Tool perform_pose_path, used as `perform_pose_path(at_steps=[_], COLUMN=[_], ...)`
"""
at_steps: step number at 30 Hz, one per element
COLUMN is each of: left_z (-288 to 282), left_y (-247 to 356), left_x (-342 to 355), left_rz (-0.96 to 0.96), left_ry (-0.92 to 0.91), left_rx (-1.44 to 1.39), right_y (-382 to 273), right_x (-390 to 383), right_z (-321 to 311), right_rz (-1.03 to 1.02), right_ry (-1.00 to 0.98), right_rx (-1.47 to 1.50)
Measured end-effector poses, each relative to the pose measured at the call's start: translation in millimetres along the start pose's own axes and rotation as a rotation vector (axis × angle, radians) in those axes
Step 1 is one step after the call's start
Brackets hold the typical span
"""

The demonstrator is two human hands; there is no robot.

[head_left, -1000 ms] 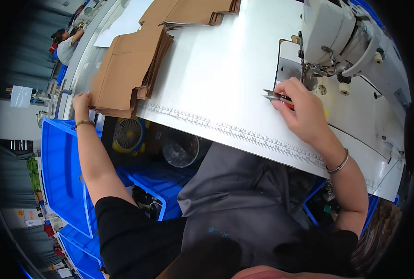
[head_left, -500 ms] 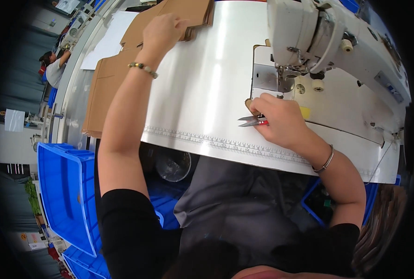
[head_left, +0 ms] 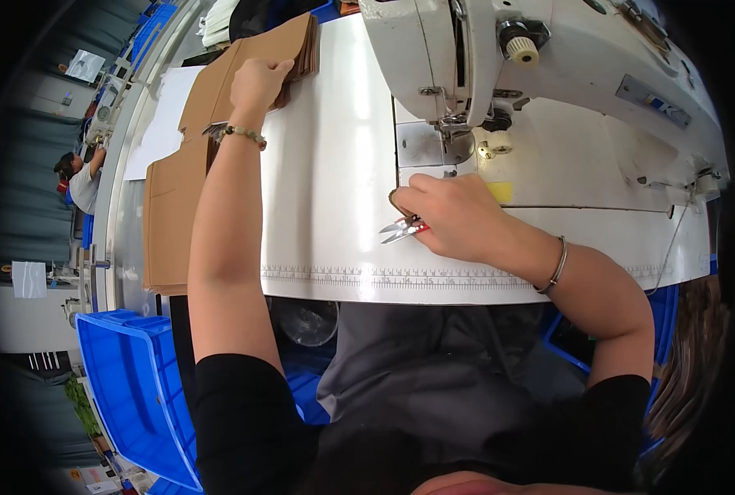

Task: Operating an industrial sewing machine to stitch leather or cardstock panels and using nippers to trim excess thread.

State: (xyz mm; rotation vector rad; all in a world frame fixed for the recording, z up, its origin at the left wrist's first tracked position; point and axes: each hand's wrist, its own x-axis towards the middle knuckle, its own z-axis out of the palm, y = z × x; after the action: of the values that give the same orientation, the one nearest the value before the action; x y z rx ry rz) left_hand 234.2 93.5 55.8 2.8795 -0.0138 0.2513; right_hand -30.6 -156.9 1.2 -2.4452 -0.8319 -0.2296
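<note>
My left hand (head_left: 259, 85) is closed over the right part of a stack of brown flat pieces (head_left: 207, 87), thumb and fingers together near its edge. I cannot make out whether a piece is pinched between them. Small thread snips (head_left: 403, 228) with pointed metal blades and a red part are held in my right hand (head_left: 450, 213), their tips pointing left. That hand rests on the white table just in front of the needle plate (head_left: 421, 145) of a sewing machine (head_left: 549, 70). Its curled fingers hide most of the snips' handle.
More brown pieces (head_left: 169, 219) lie at the table's left end, beside white sheets (head_left: 163, 115). A printed ruler strip (head_left: 367, 276) runs along the near edge. Blue bins (head_left: 132, 396) stand below left. Another person (head_left: 83, 181) sits far left.
The whole view has shifted, so the table and machine appear further left and the brown stack lower. Both hands stay near the same things, the snips still in my right hand.
</note>
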Motion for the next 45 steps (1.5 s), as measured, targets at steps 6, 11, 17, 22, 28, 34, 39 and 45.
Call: perform_pose_path(at_steps=[6,11,17,22,28,34,39,45], left_z=[0.1,6.0,-26.9,-46.2,8.2,7.4,-11.2,-0.4], left_y=[-5.1,-13.5,-20.6,16.0,37.2,51.5,36.1,32.9], left_x=[3.5,3.8,-1.0,-70.6,-190.1,-248.1,-233.2,-237.2], left_rz=[0.023,0.056,0.147,0.622,0.819,0.929,0.942,1.022], left_ry=[0.009,0.08,0.602,0.596,0.067,-0.069,-0.17,-0.185], left_rx=[-0.012,-0.094,-0.274,-0.057,-0.054,-0.37,-0.262,-0.165], right_y=[-0.1,0.3,-3.3,-4.6,0.4,22.7,52.6,80.7], right_x=[0.2,-0.5,1.5,-1.5,-7.6,-28.3,-61.9,-100.6], right_z=[1.3,1.3,10.2,5.5,-9.8,-20.1,-58.0,-90.3], right_rz=[0.001,0.004,-0.132,-0.27,-0.286,-0.26,-0.262,-0.095], right_ry=[0.003,0.004,0.092,0.233,0.375,0.173,0.046,0.059], right_rx=[-0.003,0.009,-0.044,-0.185,-0.537,-0.549,-0.462,-0.33])
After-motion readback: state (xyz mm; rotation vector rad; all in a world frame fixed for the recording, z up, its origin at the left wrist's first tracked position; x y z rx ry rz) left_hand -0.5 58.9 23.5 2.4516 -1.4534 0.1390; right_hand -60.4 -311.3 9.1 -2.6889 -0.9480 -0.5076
